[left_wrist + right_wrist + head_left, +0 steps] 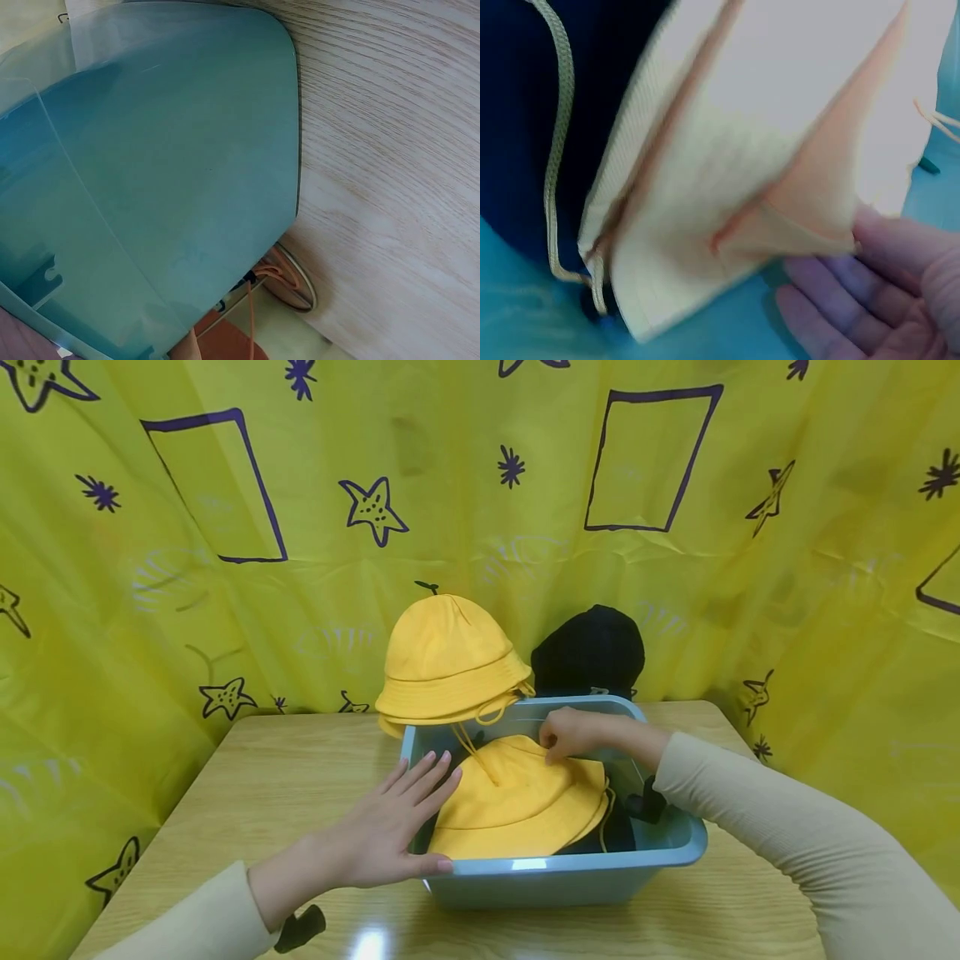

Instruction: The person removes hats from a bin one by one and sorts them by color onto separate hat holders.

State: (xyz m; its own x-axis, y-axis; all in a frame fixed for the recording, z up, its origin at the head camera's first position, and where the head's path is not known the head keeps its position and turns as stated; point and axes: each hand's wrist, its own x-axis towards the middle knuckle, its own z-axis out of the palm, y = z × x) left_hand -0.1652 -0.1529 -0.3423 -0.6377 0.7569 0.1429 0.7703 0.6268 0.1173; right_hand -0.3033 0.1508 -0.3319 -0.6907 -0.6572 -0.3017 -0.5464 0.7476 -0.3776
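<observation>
A yellow bucket hat with a cord lies crown up in a light blue plastic bin. My right hand reaches into the bin from the right and holds the far side of this hat; the right wrist view shows its fabric pinched between thumb and fingers. Under the hat shows dark cloth, mostly covered. My left hand lies with straight, spread fingers over the bin's front left corner, its thumb along the front rim. In the left wrist view the bin's outer wall fills much of the picture.
Another yellow bucket hat, with a small sprout on top, sits at the bin's back left rim. A black hat stands behind the bin. The wooden table ends at a yellow patterned curtain.
</observation>
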